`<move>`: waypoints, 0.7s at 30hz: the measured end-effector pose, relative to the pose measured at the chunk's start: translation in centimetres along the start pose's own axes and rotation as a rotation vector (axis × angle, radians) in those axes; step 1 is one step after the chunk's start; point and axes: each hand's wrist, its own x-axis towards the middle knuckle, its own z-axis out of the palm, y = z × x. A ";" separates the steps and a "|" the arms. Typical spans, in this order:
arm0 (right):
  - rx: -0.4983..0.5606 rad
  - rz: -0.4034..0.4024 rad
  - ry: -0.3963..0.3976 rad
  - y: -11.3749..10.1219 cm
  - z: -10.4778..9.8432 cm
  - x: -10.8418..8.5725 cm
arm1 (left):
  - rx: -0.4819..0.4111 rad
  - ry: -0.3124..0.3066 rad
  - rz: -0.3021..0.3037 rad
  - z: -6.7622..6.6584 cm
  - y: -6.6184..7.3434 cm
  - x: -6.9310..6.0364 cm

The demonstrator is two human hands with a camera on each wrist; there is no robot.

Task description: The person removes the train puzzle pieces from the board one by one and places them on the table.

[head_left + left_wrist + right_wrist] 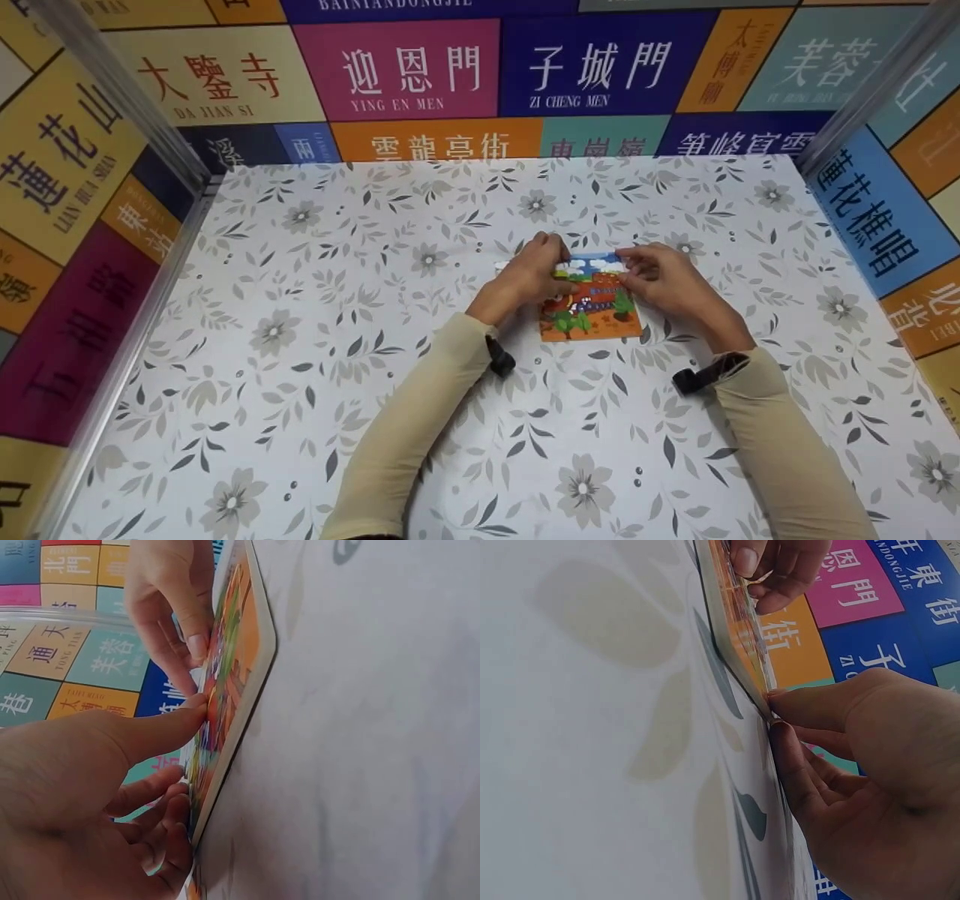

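Note:
A small square board [592,324] with a bright cartoon picture of clouds, a red train-like shape and green trees lies on the patterned cloth. My left hand [531,271] holds its left side, thumb on the picture and fingers bent at the far edge. Across from it, my right hand [664,279] pinches the board's far right edge between thumb and index finger. From the side, in the left wrist view, the board [244,682] shows a pale, thick rim. Under the left fingers, a small orange bit is partly hidden; I cannot tell what it is.
The table is covered by a white cloth [337,420] printed with grey flowers and leaves. Behind it stands a colourful wall panel [405,67] with Chinese lettering, and similar panels flank both sides. Metal rails [142,322] run along the edges. Dark straps with cameras sit on both wrists.

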 end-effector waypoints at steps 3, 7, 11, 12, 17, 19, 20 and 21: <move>0.006 -0.004 0.003 -0.1 0.0 0.0 | 0.001 0.002 0.002 -0.1 0.1 -0.2; 0.003 -0.001 0.002 -0.2 0.0 -0.1 | 0.017 0.010 -0.013 -0.1 0.1 0.0; -0.004 -0.002 0.001 -0.3 -0.1 -0.1 | 0.036 0.026 -0.020 -0.4 0.6 -0.3; -0.009 -0.003 0.002 -0.3 -0.1 -0.1 | 0.039 0.031 -0.018 -0.4 0.6 -0.3; -0.018 -0.003 0.007 -0.2 0.0 -0.1 | 0.020 0.043 -0.014 -0.4 0.6 -0.2; -0.016 -0.001 0.005 -0.1 0.0 -0.1 | 0.001 0.048 -0.016 -0.3 0.6 -0.1; -0.012 0.002 0.006 -0.1 0.0 -0.1 | -0.006 0.052 -0.018 -0.3 0.6 -0.1; -0.008 0.003 0.006 -0.1 0.1 -0.1 | -0.013 0.056 -0.019 -0.3 0.7 -0.2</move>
